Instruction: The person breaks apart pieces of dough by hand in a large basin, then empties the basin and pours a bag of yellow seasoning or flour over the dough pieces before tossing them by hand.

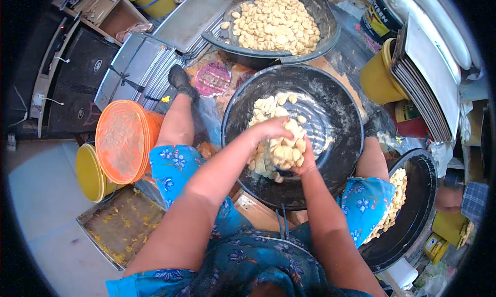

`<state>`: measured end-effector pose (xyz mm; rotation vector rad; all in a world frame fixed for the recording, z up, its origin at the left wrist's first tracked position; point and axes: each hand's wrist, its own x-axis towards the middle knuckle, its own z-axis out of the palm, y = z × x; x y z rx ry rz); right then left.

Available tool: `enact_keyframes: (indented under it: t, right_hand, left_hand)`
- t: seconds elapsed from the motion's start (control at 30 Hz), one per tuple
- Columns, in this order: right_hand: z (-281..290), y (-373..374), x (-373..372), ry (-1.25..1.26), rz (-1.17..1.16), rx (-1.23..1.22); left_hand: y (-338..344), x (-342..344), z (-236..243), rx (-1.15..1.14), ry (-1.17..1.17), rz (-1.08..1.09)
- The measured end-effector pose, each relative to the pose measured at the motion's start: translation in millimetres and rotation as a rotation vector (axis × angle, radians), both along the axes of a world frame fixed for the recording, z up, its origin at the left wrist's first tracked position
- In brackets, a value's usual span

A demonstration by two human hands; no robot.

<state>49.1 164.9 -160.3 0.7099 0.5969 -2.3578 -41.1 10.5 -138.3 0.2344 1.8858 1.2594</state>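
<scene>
Between my knees stands a wide black basin (330, 100) dusted with pale powder, with ridges on its bottom. Cupped in both my hands is a heap of small, flat, pale yellow dough pieces (283, 153). My left hand (273, 128) closes over the heap from the upper left, fingers curled. On the lower right side my right hand (308, 158) supports it, its fingers partly hidden by the pieces. More loose dough pieces (266, 107) lie in the basin just beyond my left hand. Below the heap some pieces look blurred.
Beyond the basin is a dark tub (325, 38) full of similar pieces; another black tub (421, 193) holds more by my right knee. Orange buckets (124, 142) and a tray with yellow crumbs (121, 222) stand left. Stacked metal trays (139, 72) flank the far left, others (431, 80) the right.
</scene>
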Motion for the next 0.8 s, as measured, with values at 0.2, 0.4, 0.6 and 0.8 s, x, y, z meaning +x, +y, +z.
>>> enact_keyframes:
  t: [0.2, 0.4, 0.6, 0.8]
  right_hand:
    - [139.7, 3.0, -132.3, 0.319, -0.165, 0.101]
    - [199.0, 2.2, -235.3, 0.63, -0.182, 0.055]
    - [94.4, 25.7, -193.1, 0.315, -0.099, 0.475]
    - [-66.3, 73.7, -101.7, -0.047, 0.288, 1.239]
  left_hand:
    - [7.5, -120.0, 171.4, -0.001, 0.38, 0.079]
    - [-17.1, -213.7, 204.6, -0.324, 0.983, 0.431]
    - [-62.1, -118.8, 72.7, 0.08, 0.759, 0.825]
    - [-124.1, -102.4, -46.6, -0.133, 0.296, 1.166]
